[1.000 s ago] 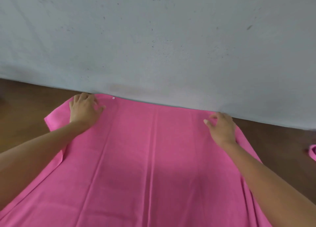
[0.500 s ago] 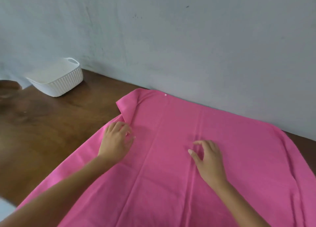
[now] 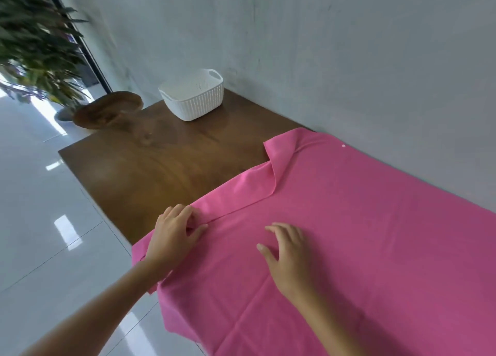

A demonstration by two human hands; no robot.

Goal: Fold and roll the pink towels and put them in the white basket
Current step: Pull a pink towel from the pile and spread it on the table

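A large pink towel [image 3: 362, 235] lies spread over the right part of the wooden table [image 3: 161, 167], its left edge folded over on itself and its near corner hanging off the table. My left hand [image 3: 174, 235] sits on that folded left edge, fingers curled and pinching the cloth. My right hand [image 3: 290, 251] lies flat on the towel a little to the right, fingers spread. The white basket [image 3: 196, 98] stands empty at the table's far left corner, against the wall.
A grey wall [image 3: 349, 60] runs along the table's far side. Left of the table are a round wooden stool [image 3: 107, 108], a potted plant [image 3: 37, 47] and a glossy white tile floor [image 3: 40, 235].
Both hands slid from the towel's far corners down toward the near left edge. The left edge has folded over. My view has swung left, bringing the basket and plant into sight.
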